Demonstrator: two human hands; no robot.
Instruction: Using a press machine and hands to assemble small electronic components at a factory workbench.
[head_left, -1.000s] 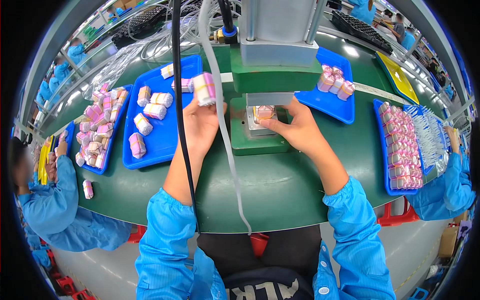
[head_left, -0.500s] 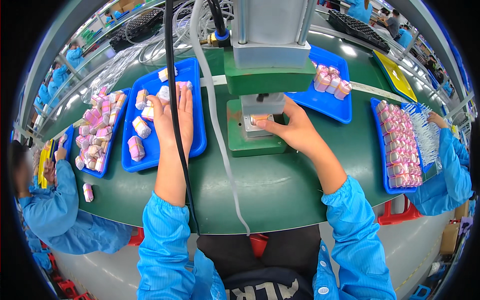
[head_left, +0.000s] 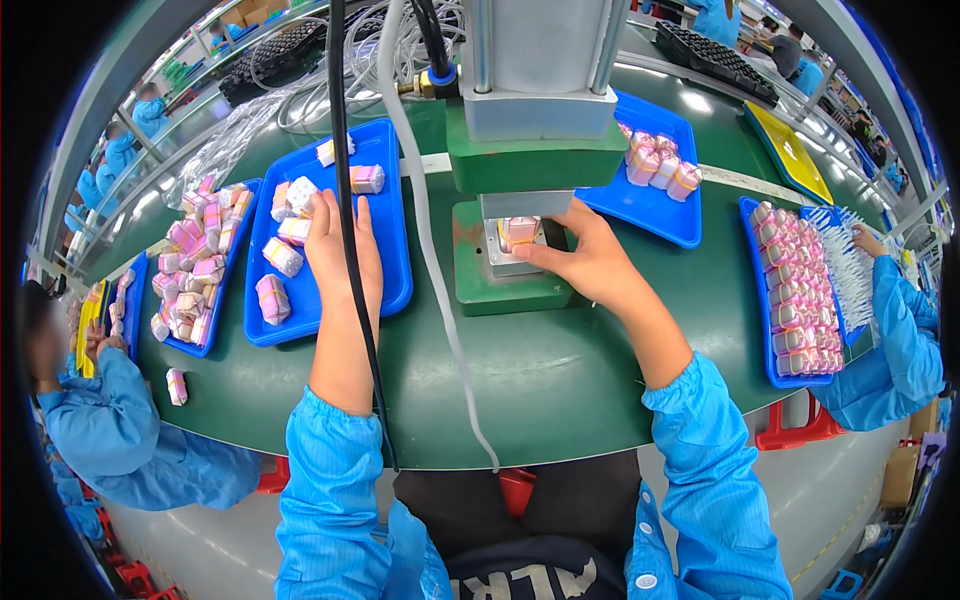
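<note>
My left hand (head_left: 343, 255) reaches over a blue tray (head_left: 395, 285), its fingers partly curled at a small white-and-pink wrapped block (head_left: 302, 193). That block is tilted at the fingertips, and a black cable crosses in front of the hand. My right hand (head_left: 590, 262) is closed, thumb in front, on a pink-and-white wrapped block (head_left: 519, 231) with a yellow band. This one sits in the metal fixture (head_left: 510, 263) of a green bench press (head_left: 545, 158). Just above it is the metal press head (head_left: 527, 204), and the fingers behind are partly hidden.
Pink wrapped blocks fill another blue tray (head_left: 236, 270) at left; a single block (head_left: 176, 386) lies on the green table. More stand in a blue tray (head_left: 655, 215) behind the press and one (head_left: 795, 381) at right. A white hose (head_left: 440, 290) hangs in front. Co-workers sit on both sides.
The press head has risen, uncovering the block in the fixture. My left fingers have curled inward, and a block beside them has shifted left and tilted. My right hand stays at the fixture.
</note>
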